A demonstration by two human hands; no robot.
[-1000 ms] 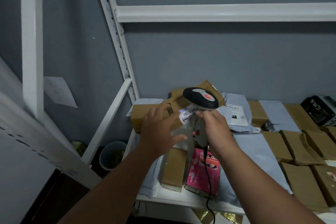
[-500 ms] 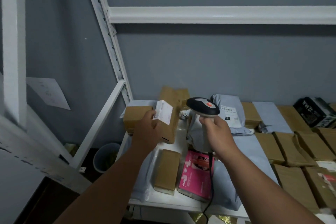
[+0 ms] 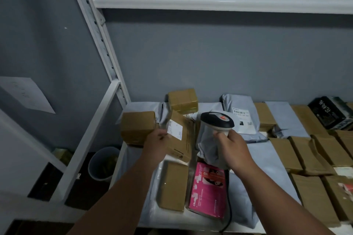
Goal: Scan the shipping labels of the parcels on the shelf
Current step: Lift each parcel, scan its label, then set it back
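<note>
Fingers [image 3: 162, 136] of the left hand [image 3: 155, 145] are pinching a tilted parcel [image 3: 180, 139] above the shelf [image 3: 191, 224]; the right hand [image 3: 234, 151] is clenching the scanner [image 3: 216, 121]; its head, aiming past the label [image 3: 174, 130], risks misreading.

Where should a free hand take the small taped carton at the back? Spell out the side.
From above, across its two short sides. The small taped carton sits atop grey mailer bags with its top and sides exposed; the wall behind blocks a rear approach.
</note>
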